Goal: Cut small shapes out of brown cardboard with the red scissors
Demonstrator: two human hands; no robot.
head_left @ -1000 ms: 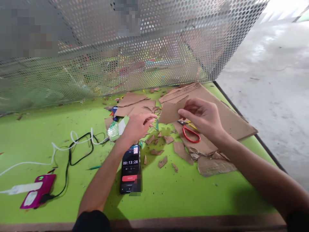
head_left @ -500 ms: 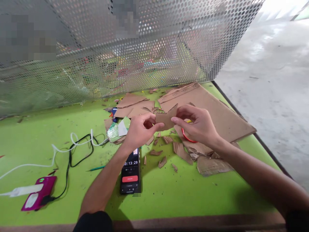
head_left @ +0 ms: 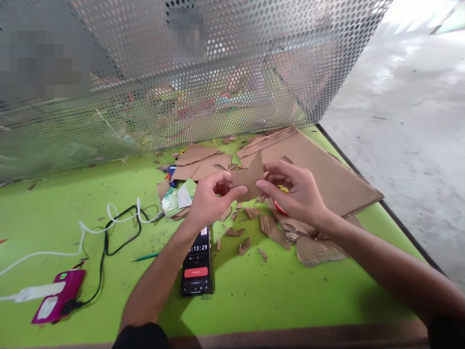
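Green table [head_left: 290, 300], perforated screen [head_left: 254, 58], cardboard [head_left: 250, 180] in hands [head_left: 210, 201]

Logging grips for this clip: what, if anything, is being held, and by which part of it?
A cardboard piece, in both hands: the left hand pinches its left end, the right hand its right edge.

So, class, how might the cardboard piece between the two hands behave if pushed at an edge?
The cardboard piece is probably light, being small beside the left hand and right hand holding it. It seems stiff: its pointed corner stands up without drooping. It may tear easily, judging by ragged scraps nearby.
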